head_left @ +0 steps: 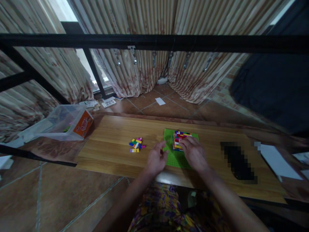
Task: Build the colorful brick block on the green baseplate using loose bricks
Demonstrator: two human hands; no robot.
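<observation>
A structure of many-coloured toy building bricks (178, 138) stands on a green studded baseplate (180, 160) in front of me. My right hand (195, 153) reaches over the structure from the right. Its fingers are drawn together against the bricks, and whatever sits between the fingertips is hidden. At the baseplate's left edge, my left hand (158, 158) hovers with thumb and fingers curved apart and nothing visible in them. To its left a small pile of loose toy bricks (136, 145) lies on the wooden tabletop (108, 135), in yellow, green, blue, pink and white.
A clear plastic bin (56, 124) with an orange label stands beyond the table's left end. On the right of the tabletop lies a black, pixelated object (238, 161), with a white sheet (280, 161) beyond it. A black metal bar (154, 42) crosses ahead, before striped curtains (145, 19).
</observation>
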